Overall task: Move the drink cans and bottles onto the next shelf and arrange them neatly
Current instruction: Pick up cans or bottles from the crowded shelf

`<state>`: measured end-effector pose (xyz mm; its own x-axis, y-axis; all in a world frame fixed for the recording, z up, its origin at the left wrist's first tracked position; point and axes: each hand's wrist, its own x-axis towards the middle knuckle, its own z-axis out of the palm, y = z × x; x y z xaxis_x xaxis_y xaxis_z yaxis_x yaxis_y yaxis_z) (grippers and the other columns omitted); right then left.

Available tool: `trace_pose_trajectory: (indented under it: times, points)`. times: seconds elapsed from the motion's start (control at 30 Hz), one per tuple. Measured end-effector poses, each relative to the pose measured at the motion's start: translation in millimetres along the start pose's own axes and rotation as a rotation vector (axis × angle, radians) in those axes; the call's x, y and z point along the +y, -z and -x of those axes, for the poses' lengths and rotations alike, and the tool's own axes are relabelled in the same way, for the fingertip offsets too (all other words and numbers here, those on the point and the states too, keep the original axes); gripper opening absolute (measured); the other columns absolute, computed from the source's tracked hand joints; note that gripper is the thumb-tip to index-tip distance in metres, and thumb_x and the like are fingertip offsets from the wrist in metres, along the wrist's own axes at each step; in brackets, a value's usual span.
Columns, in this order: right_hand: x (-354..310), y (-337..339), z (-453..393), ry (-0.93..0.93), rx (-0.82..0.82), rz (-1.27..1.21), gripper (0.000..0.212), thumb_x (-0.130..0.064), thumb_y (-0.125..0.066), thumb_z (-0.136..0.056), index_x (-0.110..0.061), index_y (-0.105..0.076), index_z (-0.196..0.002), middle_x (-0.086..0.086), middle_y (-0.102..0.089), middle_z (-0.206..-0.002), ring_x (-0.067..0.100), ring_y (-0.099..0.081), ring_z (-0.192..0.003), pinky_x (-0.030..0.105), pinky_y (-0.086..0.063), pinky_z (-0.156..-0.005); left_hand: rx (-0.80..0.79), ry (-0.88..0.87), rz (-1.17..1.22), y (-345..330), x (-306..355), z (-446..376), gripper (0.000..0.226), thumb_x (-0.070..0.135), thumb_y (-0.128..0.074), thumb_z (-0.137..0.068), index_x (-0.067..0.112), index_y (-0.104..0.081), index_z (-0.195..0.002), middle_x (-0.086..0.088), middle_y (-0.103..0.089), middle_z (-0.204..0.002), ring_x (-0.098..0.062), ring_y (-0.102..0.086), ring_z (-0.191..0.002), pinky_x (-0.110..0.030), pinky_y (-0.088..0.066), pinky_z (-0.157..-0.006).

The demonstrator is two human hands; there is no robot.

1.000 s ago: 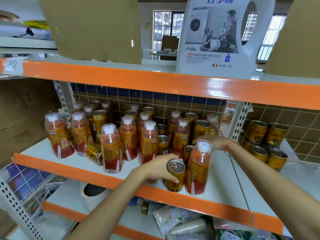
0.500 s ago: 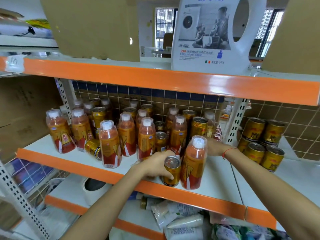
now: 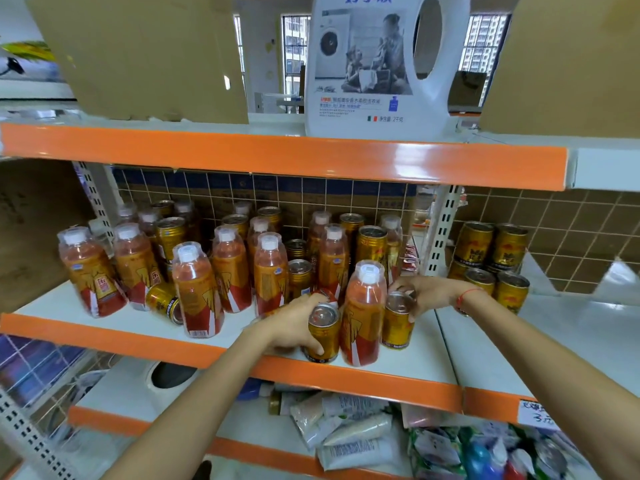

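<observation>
At centre frame, your left hand [image 3: 294, 323] is gripping a gold can [image 3: 323, 336], fingers curled round its glossy metal side. Your right hand [image 3: 424, 292] is pinching a second can [image 3: 398, 322] by its silvery top. Between them a clear plastic bottle [image 3: 363, 317], orange-labelled and white-capped, is standing on the shelf [image 3: 138, 329].

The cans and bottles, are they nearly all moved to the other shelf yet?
Not nearly. A few stacked cans already sit on the next shelf. The left hand grips one can, the right hand grips another can, with a bottle between them. Most bottles and cans still wait on the first shelf.
</observation>
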<state>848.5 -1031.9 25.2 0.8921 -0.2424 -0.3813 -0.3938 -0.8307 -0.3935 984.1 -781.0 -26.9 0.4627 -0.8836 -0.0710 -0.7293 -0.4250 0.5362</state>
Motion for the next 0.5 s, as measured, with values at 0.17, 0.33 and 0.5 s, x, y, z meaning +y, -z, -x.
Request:
trace_pose_trajectory:
  times: [0.17,0.33,0.5]
  points:
    - [-4.9,-2.1,7.1,0.002,-0.064,-0.06,0.066,-0.005,-0.069,-0.08,-0.021,-0.042,-0.138,0.001,-0.042,-0.131,0.022,-0.047,-0.117,0.032,-0.052,-0.093,0.026,-0.003,0.05,-1.5,-2.2,1.0,0.086,0.017,-0.085,-0.066,0.025,-0.037,-0.137,0.007,-0.044,-0.137,-0.01,-0.041,-0.124,-0.026,-0.036,-0.105]
    - [-1.6,-10.4,5.3,0.02,-0.038,-0.043,0.067,-0.015,-0.076,-0.076,-0.025,-0.043,-0.134,0.001,-0.044,-0.135,0.021,-0.046,-0.123,0.037,-0.044,-0.103,-0.055,0.029,0.099,3.4,-0.5,1.2,0.088,0.017,-0.085,-0.066,0.027,-0.035,-0.138,0.008,-0.044,-0.137,-0.011,-0.043,-0.125,-0.03,-0.038,-0.106]
    - [-0.5,-32.0,0.3,0.027,0.042,0.123,0.092,-0.015,-0.08,-0.07,-0.025,-0.024,-0.143,0.005,-0.034,-0.136,0.026,-0.037,-0.128,0.039,-0.034,-0.109,0.011,0.067,0.015,-4.8,7.8,3.1,0.098,0.036,-0.087,-0.062,0.029,-0.029,-0.142,0.002,-0.032,-0.143,-0.017,-0.034,-0.131,-0.035,-0.034,-0.11]
